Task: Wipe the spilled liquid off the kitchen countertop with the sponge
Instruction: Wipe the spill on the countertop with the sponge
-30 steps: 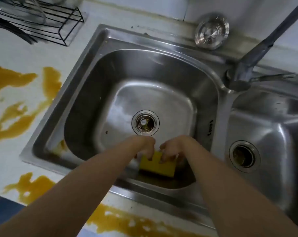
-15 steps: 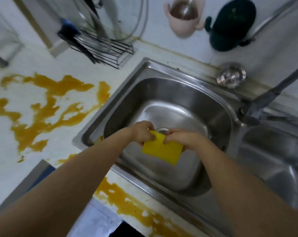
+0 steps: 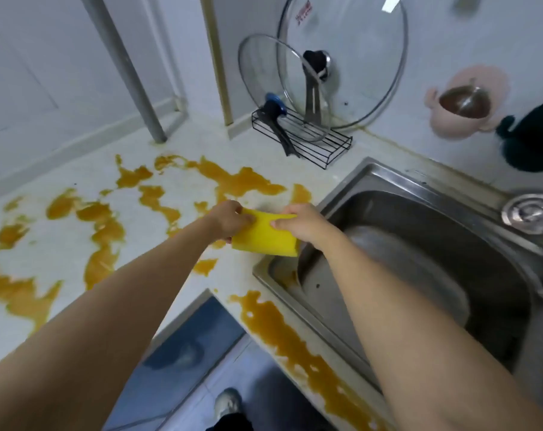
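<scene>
While both hands grip it, the sponge (image 3: 265,236) hangs in the air just over the left rim of the sink (image 3: 397,178), above the edge of the surface (image 3: 61,253). The left hand (image 3: 229,220) pinches its left end, fingers (image 3: 243,217) curled on the yellow face; the right hand (image 3: 304,223) pinches the right end, thumb on the near face and the other fingers behind. Whether the sponge touches anything below it cannot be told (its lower edge seems clear of the rim).

Orange-brown spill (image 3: 108,225) spreads in ragged patches over the white surface to the left of the hands, reaching to the far side near a grey pipe (image 3: 124,70) that stands upright from the surface. A second band of spill (image 3: 295,340) runs along the near edge in front of the sink, and a small smear lies inside the sink's near left corner.

At the far side, a black wire rack (image 3: 310,144) stands just left of the sink's far corner and holds two glass lids (image 3: 341,63) on edge, leaning toward the wall, with a dark-handled utensil (image 3: 276,122) lying across it. On the wall to the right hang a pink holder (image 3: 463,107) and a dark green one (image 3: 534,138). A metal strainer (image 3: 531,213) rests on the sink's far right ledge. Below, a shoe (image 3: 228,405) shows on the floor.
</scene>
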{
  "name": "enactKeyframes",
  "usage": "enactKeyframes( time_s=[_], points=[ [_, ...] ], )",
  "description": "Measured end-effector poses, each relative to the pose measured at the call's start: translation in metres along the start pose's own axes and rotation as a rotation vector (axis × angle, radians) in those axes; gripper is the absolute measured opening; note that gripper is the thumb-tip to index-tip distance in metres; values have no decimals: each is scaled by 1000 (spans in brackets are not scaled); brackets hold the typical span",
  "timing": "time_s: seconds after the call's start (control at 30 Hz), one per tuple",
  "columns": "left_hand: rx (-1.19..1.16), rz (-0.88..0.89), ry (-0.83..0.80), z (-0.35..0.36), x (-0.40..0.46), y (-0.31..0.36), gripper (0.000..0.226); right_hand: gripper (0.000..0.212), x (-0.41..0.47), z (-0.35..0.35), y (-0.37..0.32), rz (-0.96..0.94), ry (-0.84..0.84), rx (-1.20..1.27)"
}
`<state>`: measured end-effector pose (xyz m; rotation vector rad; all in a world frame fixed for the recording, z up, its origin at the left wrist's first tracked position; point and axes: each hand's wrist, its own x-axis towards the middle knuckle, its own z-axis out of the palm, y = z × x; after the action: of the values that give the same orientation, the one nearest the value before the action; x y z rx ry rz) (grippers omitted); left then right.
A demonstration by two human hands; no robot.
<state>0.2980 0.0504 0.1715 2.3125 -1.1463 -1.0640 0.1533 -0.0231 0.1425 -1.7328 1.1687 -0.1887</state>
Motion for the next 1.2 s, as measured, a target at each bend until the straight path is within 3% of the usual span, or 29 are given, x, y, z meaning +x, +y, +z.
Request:
enactKeyframes(
  time_s=[0.13, 0.23, 0.3, 0.37, 0.6, 0.73, 0.9, 1.0, 1.03, 1.13, 1.2],
  points=[
    [-36, -13, 48, -25, 24, -34, 52, 54, 23, 37, -15, -20, 69, -197],
    [2, 29, 108, -38, 32, -52, 50, 53, 25, 57, -17, -191, 198, -391],
    [70, 57, 131, -49, 37, -65, 49, 47, 26, 68, -20, -268, 116, -452],
    [152, 83, 118, -52, 43, -75, 48, 45, 27, 74, -22, -257, 65, -533],
    [402, 107, 81, -47, 70, -105, 47, 37, 28, 117, -30, -212, 134, -676],
    [493, 45, 58, -45, 85, -115, 47, 32, 38, 97, -28, 46, 360, -698],
    [533, 18, 34, -43, 88, -115, 51, 36, 39, 126, -35, -141, 206, -727],
    [565, 20, 7, -43, 89, -116, 54, 31, 49, 104, -28, 34, 400, -653],
    [576, 21, 10, -43, 88, -115, 55, 30, 50, 105, -29, 44, 396, -644],
    [561, 16, 23, -43, 87, -113, 55, 34, 49, 123, -35, -150, 172, -673],
    [543, 17, 21, -44, 87, -113, 55, 32, 50, 115, -33, -171, 159, -711]
  ],
)
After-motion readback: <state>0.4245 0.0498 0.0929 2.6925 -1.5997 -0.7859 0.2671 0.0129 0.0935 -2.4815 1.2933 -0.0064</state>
